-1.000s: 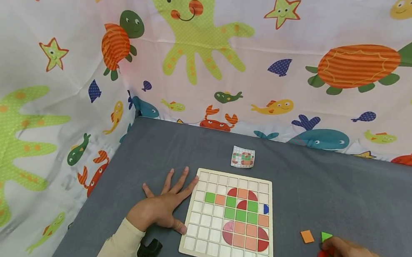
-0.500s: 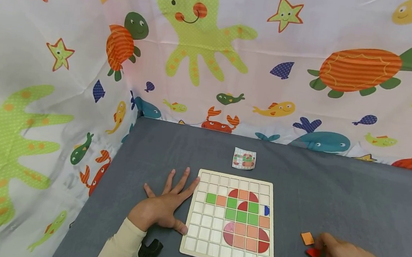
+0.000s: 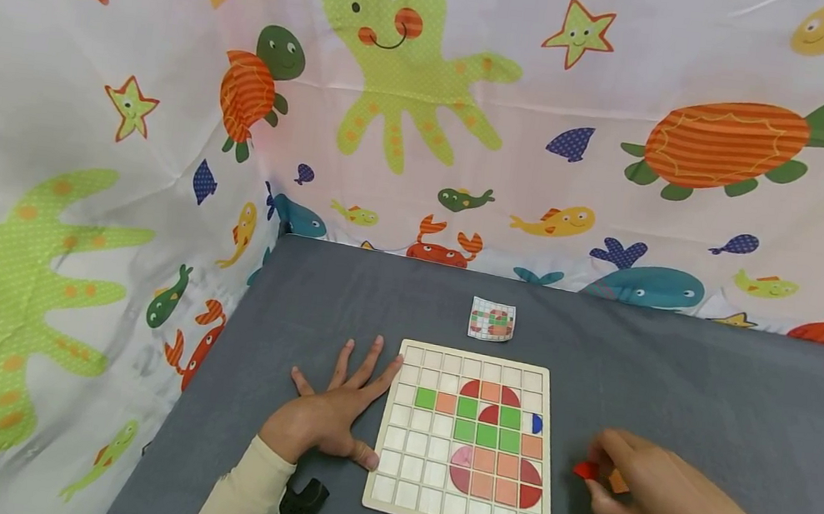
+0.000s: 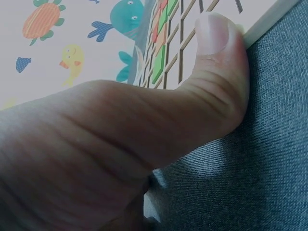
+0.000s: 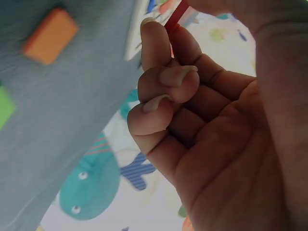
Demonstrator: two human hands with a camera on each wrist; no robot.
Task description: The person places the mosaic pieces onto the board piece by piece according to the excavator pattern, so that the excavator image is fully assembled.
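Observation:
My right hand (image 3: 647, 487) pinches a small red tile (image 3: 585, 470) between thumb and fingertips, just right of the wooden grid board (image 3: 410, 491); the red edge also shows at the fingertips in the right wrist view. An orange square tile (image 5: 50, 36) lies on the cloth beneath that hand, partly hidden by it in the head view. My left hand (image 3: 327, 416) lies spread at the board's left side, its thumb (image 4: 216, 43) on the board's edge. Red, pink, salmon, green and blue pieces fill several cells of the board.
A small printed pattern card (image 3: 491, 321) lies behind the board. A green tile (image 5: 5, 107) shows at the edge of the right wrist view. A black curved object (image 3: 304, 499) sits by the left wrist. A sea-animal curtain (image 3: 427, 116) hangs behind the grey cloth (image 3: 678, 377).
The right hand has carried the red tile leftward from beside the green tile, past the orange one, toward the board. The left hand has stayed on the board's edge.

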